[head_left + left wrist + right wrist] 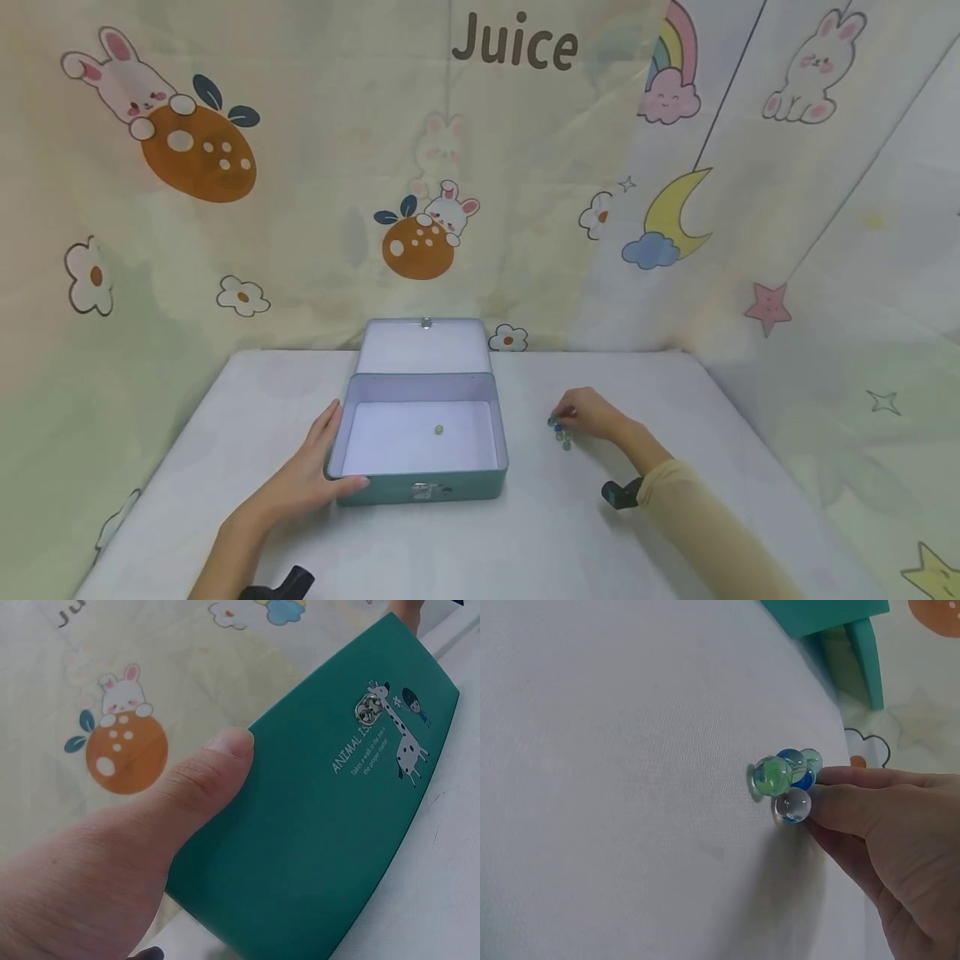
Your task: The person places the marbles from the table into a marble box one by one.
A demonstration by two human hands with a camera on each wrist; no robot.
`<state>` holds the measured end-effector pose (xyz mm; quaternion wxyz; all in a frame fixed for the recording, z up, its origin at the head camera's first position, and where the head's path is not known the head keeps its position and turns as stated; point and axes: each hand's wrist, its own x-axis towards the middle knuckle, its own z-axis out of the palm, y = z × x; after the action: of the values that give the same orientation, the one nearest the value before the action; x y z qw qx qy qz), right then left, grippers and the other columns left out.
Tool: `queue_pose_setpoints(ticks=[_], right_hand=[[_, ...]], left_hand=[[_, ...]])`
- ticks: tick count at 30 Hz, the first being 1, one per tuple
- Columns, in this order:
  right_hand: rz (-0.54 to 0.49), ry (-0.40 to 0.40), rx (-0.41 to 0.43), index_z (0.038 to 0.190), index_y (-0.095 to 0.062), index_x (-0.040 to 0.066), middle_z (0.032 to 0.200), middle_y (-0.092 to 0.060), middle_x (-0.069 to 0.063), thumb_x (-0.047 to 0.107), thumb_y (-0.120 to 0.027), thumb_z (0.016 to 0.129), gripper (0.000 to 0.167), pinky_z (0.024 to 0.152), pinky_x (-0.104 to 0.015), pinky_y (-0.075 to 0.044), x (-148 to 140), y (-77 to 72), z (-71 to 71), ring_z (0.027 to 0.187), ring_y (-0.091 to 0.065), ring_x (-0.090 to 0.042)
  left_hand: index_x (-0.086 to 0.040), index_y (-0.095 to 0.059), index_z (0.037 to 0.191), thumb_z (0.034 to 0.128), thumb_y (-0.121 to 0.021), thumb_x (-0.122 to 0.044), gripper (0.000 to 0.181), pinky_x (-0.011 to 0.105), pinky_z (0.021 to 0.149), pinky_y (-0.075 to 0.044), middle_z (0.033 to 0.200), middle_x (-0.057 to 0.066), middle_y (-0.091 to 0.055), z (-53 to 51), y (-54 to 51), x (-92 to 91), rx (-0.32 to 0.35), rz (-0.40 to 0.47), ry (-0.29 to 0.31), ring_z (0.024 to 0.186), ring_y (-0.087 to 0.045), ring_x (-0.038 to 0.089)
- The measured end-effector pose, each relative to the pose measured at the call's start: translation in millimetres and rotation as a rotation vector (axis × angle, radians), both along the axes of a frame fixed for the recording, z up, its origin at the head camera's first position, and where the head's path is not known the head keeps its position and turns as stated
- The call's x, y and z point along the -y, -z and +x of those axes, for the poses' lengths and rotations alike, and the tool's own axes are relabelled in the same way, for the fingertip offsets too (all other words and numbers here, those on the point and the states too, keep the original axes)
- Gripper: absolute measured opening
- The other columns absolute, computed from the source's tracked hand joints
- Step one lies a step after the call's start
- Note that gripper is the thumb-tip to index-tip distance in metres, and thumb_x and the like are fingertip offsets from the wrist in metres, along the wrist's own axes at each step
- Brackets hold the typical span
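Left hand: grasping the near-left corner, the left hand (303, 475) is holding the box, its thumb lying along the front edge and its fingers running up the left side.
Right hand: down at the marbles, the right hand (592, 414) is bringing thumb and fingertips right up against the cluster; the views are not letting me tell whether it is pinching one.
Marbles: sitting bunched together on the bench (540, 542), right of the box, the marbles (772, 777) are showing green, blue and clear.
Lone marble: inside the box, a yellow-green marble (438, 430) is resting on the pale floor, a little right of the middle.
Box: standing left of the marbles, the green box (390, 490) is facing the person with its latch (422, 492).
Lid: tilting back behind the box, the lid (423, 348) is showing its pale inner face.
Front print: beside the metal latch, a giraffe (409, 750) is stretching its neck.
Sleeve: a pale yellow sleeve (705, 517) is covering the right forearm.
Backdrop: bunnies, oranges and flowers are decorating the cloth (315, 208) behind.
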<state>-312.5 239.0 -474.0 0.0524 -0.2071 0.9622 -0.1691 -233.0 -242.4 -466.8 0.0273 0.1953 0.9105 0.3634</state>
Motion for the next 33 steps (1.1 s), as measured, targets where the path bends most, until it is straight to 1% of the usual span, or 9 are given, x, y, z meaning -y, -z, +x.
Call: queue_pose_setpoints(ticks=[7,12,14,18,20,24,27,29,33], right_hand=[[-0.026,-0.019,-0.013,0.096,-0.073,0.011,0.091,-0.07,0.001,0.006,-0.069,0.084,0.014,0.079,-0.026,-0.055,-7,2.1,-4.7,0.088,-0.065,-0.014],[-0.09,0.02,-0.027,0.099,-0.073,0.008,0.095,-0.07,-0.002,0.003,-0.067,0.084,0.017,0.081,-0.031,-0.056,-9,-9.1,-2.6,0.091,-0.065,-0.018],[-0.124,0.037,-0.015,0.101,-0.073,0.007,0.097,-0.07,-0.002,0.004,-0.067,0.085,0.018,0.082,-0.031,-0.056,-7,-15.0,-1.4,0.093,-0.065,-0.018],[-0.169,0.004,0.0,0.105,-0.072,0.008,0.099,-0.07,0.001,0.008,-0.066,0.087,0.019,0.082,-0.026,-0.056,3,-25.4,0.2,0.095,-0.065,-0.015],[-0.195,-0.03,-0.005,0.105,-0.072,0.007,0.099,-0.07,0.001,0.008,-0.066,0.087,0.019,0.081,-0.025,-0.056,10,-31.3,2.5,0.094,-0.065,-0.015],[-0.225,-0.067,-0.024,0.102,-0.073,0.012,0.098,-0.069,0.003,0.009,-0.067,0.087,0.017,0.08,-0.024,-0.056,28,-47.1,7.7,0.092,-0.064,-0.012],[-0.235,-0.094,-0.036,0.101,-0.074,0.015,0.098,-0.069,0.003,0.01,-0.067,0.087,0.016,0.081,-0.023,-0.055,40,-58.4,10.1,0.092,-0.064,-0.012],[-0.247,-0.126,-0.045,0.1,-0.074,0.014,0.098,-0.069,0.002,0.009,-0.067,0.087,0.015,0.081,-0.024,-0.056,48,-64.9,10.4,0.092,-0.064,-0.013],[-0.24,-0.165,-0.037,0.099,-0.074,0.014,0.098,-0.069,0.002,0.009,-0.067,0.087,0.015,0.079,-0.02,-0.055,64,-75.1,9.7,0.09,-0.064,-0.011]], left_hand=[[-0.005,0.0,0.153,0.0734,-0.075,-0.052,0.119,0.067,0.107,-0.022,0.159,0.017,0.002,-2.1,2.6,-2.2,0.014,-0.001,-0.019,0.142,-0.01,0.048],[-0.004,0.0,0.153,0.073,-0.075,-0.052,0.119,0.067,0.107,-0.022,0.159,0.017,0.002,-2.8,4.0,-3.9,0.027,0.0,-0.02,0.143,-0.01,0.047],[-0.005,0.0,0.153,0.0731,-0.075,-0.052,0.119,0.067,0.107,-0.022,0.159,0.017,0.002,-2.9,3.5,-4.0,0.027,0.0,-0.02,0.143,-0.01,0.047],[-0.006,0.001,0.153,0.0733,-0.076,-0.05,0.119,0.068,0.106,-0.021,0.159,0.017,0.002,-2.7,2.4,-2.5,0.019,0.008,-0.017,0.142,-0.01,0.048],[-0.006,0.001,0.153,0.0733,-0.076,-0.049,0.119,0.068,0.106,-0.021,0.159,0.018,0.002,-2.5,3.0,-2.1,0.013,0.01,-0.014,0.142,-0.01,0.049],[-0.006,0.002,0.153,0.0735,-0.076,-0.049,0.119,0.068,0.106,-0.022,0.159,0.018,0.002,-2.2,3.6,-1.8,0.011,0.006,-0.013,0.142,-0.01,0.049],[-0.006,0.002,0.153,0.0733,-0.076,-0.05,0.119,0.068,0.106,-0.022,0.159,0.017,0.002,-2.2,2.8,-2.3,0.017,0.006,-0.016,0.142,-0.01,0.049],[-0.006,0.001,0.153,0.0733,-0.076,-0.05,0.119,0.068,0.106,-0.022,0.159,0.017,0.002,-2.2,2.6,-2.5,0.019,0.006,-0.017,0.142,-0.01,0.049],[-0.006,0.002,0.153,0.0736,-0.076,-0.048,0.119,0.069,0.106,-0.021,0.159,0.017,0.002,-2.2,1.6,-2.4,0.02,0.012,-0.01,0.142,-0.01,0.049]])
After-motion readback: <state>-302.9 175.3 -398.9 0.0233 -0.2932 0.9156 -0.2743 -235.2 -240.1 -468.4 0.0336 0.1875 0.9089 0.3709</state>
